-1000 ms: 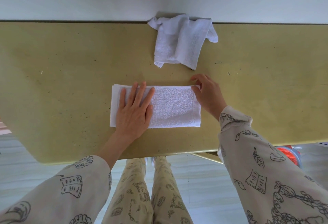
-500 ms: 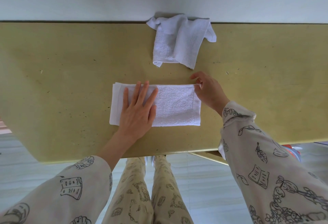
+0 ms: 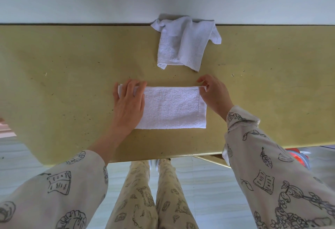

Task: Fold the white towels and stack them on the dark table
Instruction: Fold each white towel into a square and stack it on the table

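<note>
Olive tabletop (image 3: 54, 83) supports the half-folded towel (image 3: 172, 108), centred near the front edge. Left hand (image 3: 127, 105) presses its left end with straight fingers; right hand (image 3: 214, 96) pinches the far right corner. Uneven lifting could skew the layers. Crumpled towel (image 3: 183, 45) waits behind.

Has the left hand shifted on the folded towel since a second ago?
Yes. The left hand has slid leftward along the folded towel, from near its middle to its left end, farther from the crumpled towel by the wall.
</note>
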A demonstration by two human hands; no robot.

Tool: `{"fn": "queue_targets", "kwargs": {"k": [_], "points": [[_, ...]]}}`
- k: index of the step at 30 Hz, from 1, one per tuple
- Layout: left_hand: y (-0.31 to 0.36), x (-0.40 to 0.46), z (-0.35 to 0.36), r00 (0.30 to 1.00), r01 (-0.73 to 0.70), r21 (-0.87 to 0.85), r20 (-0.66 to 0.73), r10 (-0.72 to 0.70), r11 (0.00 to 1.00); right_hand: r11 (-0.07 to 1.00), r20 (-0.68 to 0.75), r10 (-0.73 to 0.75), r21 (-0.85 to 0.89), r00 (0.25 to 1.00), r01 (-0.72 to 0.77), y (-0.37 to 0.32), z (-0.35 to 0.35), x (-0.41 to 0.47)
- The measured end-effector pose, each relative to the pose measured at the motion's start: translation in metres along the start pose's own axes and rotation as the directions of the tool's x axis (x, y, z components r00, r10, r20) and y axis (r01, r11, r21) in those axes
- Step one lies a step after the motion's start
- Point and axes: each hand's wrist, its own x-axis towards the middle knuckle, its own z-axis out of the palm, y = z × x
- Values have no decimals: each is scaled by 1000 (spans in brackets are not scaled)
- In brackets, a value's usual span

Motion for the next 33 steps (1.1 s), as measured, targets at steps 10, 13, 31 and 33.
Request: {"fn": "queue_targets", "kwargs": {"k": [10,13,31,33], "points": [[18,-35,13,990,-121,20,80,119,992,874,-133,-418,-330,899,357,-29,73,-51],[18,-33,16,989,-93,53,124,86,994,877,-52,-359,-361,932,317,-27,92,-53],[-4,-16,-36,657,752,-147,244,-713,643,860,-64,-176,-496,982,121,1,79,-45],[-5,-9,-40,595,798,-138,331,-732,586,859,-71,-180,-498,981,122,1,79,-45]]}}
